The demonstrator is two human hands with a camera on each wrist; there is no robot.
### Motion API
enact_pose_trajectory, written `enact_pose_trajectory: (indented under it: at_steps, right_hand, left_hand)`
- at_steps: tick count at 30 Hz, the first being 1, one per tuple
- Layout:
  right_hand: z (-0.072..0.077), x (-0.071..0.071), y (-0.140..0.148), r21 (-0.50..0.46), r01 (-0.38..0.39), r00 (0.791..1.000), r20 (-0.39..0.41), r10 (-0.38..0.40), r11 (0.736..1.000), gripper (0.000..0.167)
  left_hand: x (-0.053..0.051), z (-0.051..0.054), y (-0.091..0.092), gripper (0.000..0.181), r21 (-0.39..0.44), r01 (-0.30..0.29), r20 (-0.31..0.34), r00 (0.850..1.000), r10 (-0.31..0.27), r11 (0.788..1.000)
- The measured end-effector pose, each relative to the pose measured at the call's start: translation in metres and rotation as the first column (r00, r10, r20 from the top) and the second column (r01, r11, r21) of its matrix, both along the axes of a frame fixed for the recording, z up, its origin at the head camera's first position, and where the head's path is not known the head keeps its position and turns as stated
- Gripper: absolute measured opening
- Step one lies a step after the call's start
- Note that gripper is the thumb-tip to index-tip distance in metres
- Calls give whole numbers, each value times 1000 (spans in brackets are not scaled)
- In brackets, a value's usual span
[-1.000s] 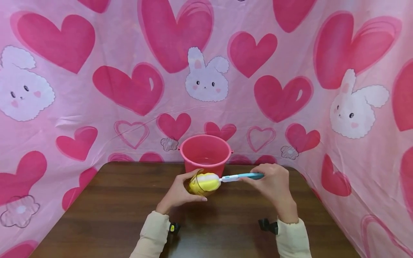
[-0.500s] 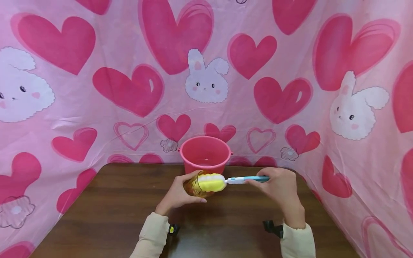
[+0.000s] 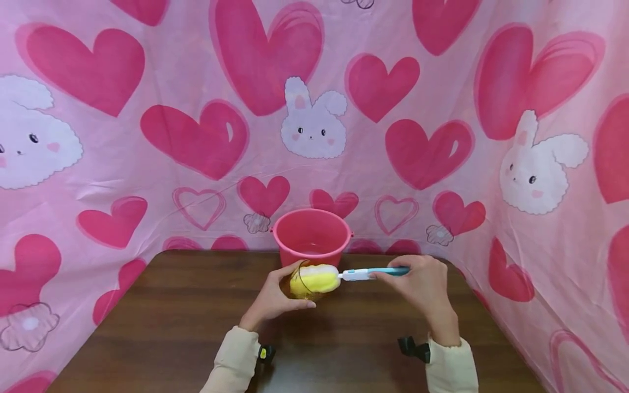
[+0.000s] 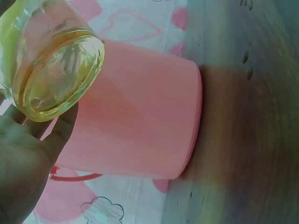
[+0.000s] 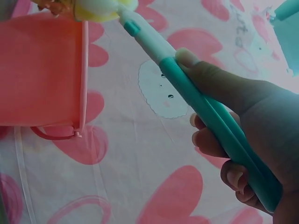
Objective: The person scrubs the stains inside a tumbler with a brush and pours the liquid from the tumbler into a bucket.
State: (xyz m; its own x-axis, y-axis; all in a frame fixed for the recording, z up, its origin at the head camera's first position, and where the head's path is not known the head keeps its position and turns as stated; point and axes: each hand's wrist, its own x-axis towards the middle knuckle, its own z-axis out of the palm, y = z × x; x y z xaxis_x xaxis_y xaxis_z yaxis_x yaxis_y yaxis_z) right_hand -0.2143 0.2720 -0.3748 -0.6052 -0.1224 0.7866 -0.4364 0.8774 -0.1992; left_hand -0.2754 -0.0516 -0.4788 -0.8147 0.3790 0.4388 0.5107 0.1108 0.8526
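My left hand grips an amber see-through glass tipped on its side, its mouth toward the right. Partly inside the glass sits the yellow and white sponge head of a cup brush. The brush's white and teal handle is held in my right hand, thumb along one side and fingers curled round the other. Both hands are above the table, in front of a pink bucket. In the left wrist view the thick base of the glass faces the camera.
The bucket stands near the back edge of the dark brown wooden table. Its open top shows a little of the inside. Behind and at both sides hangs a pink cloth printed with hearts and rabbits.
My right hand has drawn the brush to the right, partly out of the glass, then pushed it slightly back in. My left hand keeps the glass in nearly the same place.
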Motion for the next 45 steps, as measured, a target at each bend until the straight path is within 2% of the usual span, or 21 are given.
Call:
enact_pose_trajectory:
  at_steps: [6,10,16,20,25,27,30,34,37,42,45]
  right_hand:
    - [-1,-2,3,24,26,996,-87,-24,999,38]
    - [-1,-2,3,68,13,992,-122,-4,998,38]
    - [1,-1,0,128,-25,993,-107,39,991,39]
    - [1,1,-2,104,-33,998,-54,39,994,38]
    - [2,0,1,27,-1,1000,-6,1,1000,35]
    - [1,-1,3,11,14,1000,-26,-14,1000,35]
    - [2,-3,6,19,17,995,-103,-15,1000,38]
    - [3,-4,9,76,-9,982,-188,24,997,54]
    - [3,-4,9,111,-51,980,-188,72,992,67]
    - [1,-4,8,109,-117,978,-163,134,987,68]
    - [0,-6,6,90,-133,970,-195,149,987,66]
  left_hand:
    - [-1,0,-1,83,0,-50,-10,999,50,999]
    - [0,2,-2,84,-11,-80,0,997,80,997]
    - [-1,-1,-2,85,-10,-58,2,998,58,998]
    - [0,-3,-1,87,-2,-27,18,999,27,1000]
    - [-2,-3,1,87,13,-16,7,1000,16,1000]
    - [-2,-3,1,87,8,-28,-4,1000,28,1000]
    - [-4,-4,0,85,-8,-47,-15,999,47,999]
    - [-6,-4,-3,85,-19,-69,-14,998,69,997]
    - [-6,-4,-5,85,-24,-82,-6,997,82,996]
    - [-5,-6,-5,86,-12,-53,11,999,54,999]
    - [-5,-6,-3,86,4,-38,3,999,38,999]
